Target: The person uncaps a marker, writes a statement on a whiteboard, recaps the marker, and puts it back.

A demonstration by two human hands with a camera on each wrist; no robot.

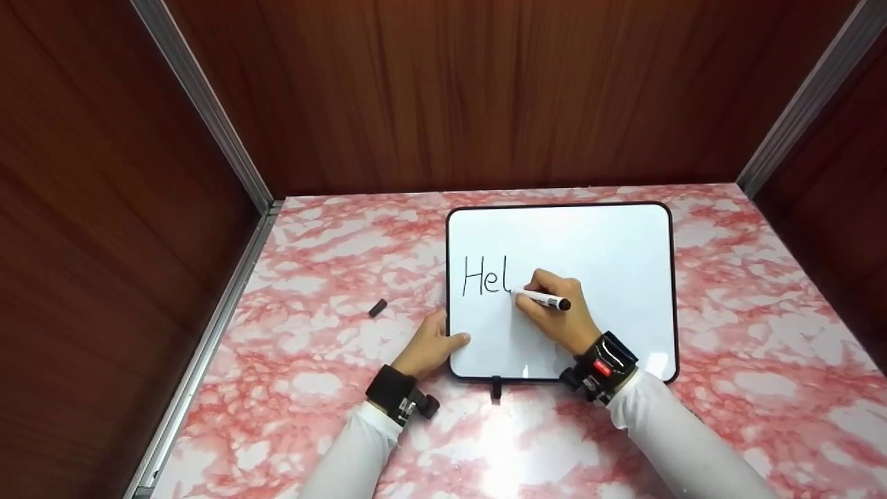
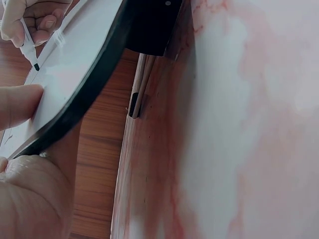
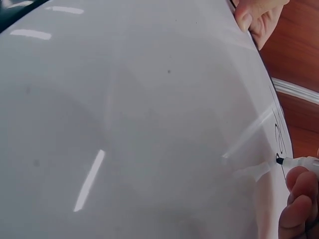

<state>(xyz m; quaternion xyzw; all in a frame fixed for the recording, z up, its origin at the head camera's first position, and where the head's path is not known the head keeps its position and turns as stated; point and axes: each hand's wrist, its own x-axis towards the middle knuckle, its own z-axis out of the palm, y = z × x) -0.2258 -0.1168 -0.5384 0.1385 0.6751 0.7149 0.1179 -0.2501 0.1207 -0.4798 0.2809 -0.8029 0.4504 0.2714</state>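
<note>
A whiteboard (image 1: 596,277) with a black rim bears the black letters "Hel" (image 1: 485,276) on its left part. My right hand (image 1: 558,312) pinches a white marker (image 1: 544,298) with a black end, and its dark tip meets the board at the foot of the "l". In the right wrist view the marker's tip (image 3: 280,161) touches the white surface. At the board's lower left edge my left hand (image 1: 431,344) grips the rim, its thumb (image 2: 20,105) on the front face and its other fingers mostly hidden behind.
A small black marker cap (image 1: 378,308) lies on the red-and-white marbled table (image 1: 312,374), left of the board. Below the board's bottom edge a black support foot (image 1: 496,388) sticks out. Brown wood-grain panels (image 1: 485,97) enclose the back and both sides.
</note>
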